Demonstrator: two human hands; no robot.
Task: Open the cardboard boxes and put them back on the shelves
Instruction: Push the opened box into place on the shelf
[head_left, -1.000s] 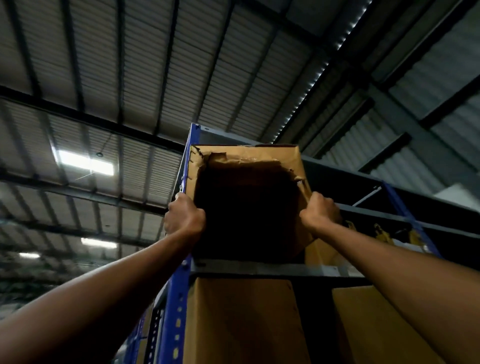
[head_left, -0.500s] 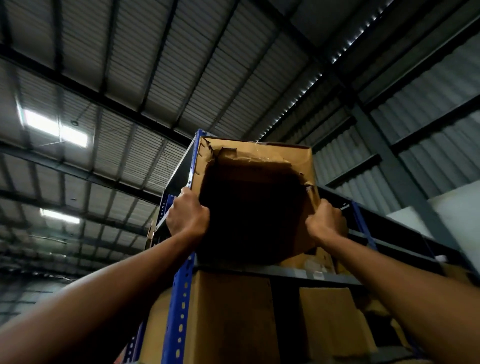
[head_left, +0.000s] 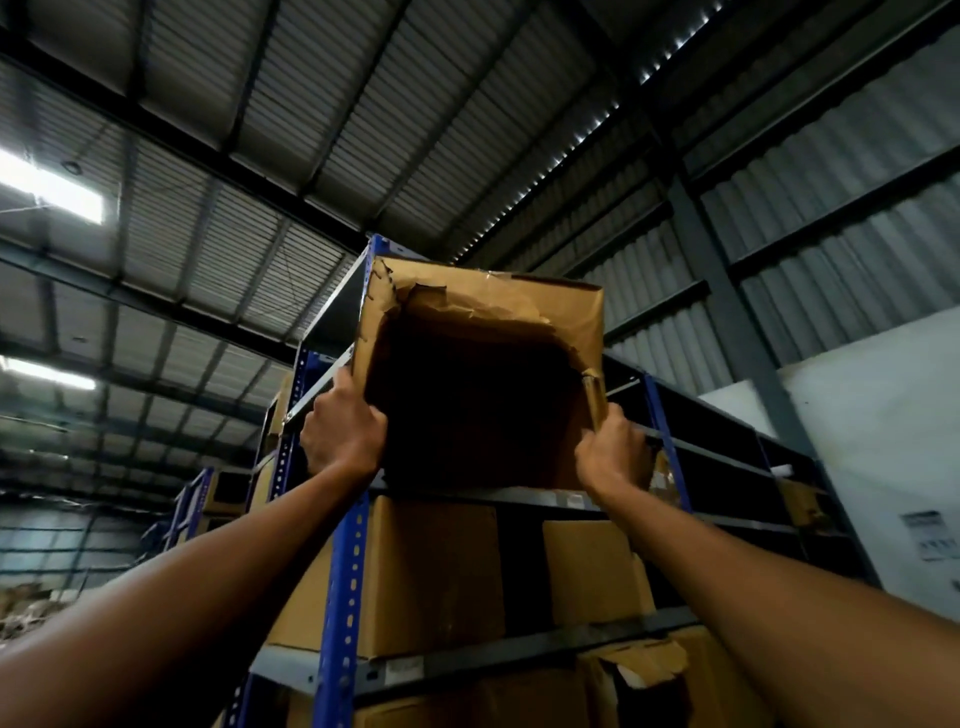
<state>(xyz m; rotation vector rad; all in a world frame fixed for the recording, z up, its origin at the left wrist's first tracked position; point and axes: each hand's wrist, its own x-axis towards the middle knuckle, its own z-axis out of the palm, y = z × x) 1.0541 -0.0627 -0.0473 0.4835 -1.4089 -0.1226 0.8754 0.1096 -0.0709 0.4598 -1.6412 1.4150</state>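
Torn-open cardboard box (head_left: 483, 332) now further out over top shelf (head_left: 519, 498) front edge; left hand (head_left: 343, 434), right hand (head_left: 613, 454) grips clamped on box sides; reshelving unfinished.

My box (head_left: 483, 312) is matt brown cardboard, roughly torn; the shelf (head_left: 343, 561) is painted blue metal; roof (head_left: 415, 104) corrugated metal

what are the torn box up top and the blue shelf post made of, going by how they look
The torn box looks like brown corrugated cardboard with a matte finish: the opening has ragged, crumpled edges where the paper ripped. The blue shelf post looks like painted steel angle: it has a smooth, slightly glossy blue coat and a regular row of punched holes. The left hand and right hand grip the box's sides.
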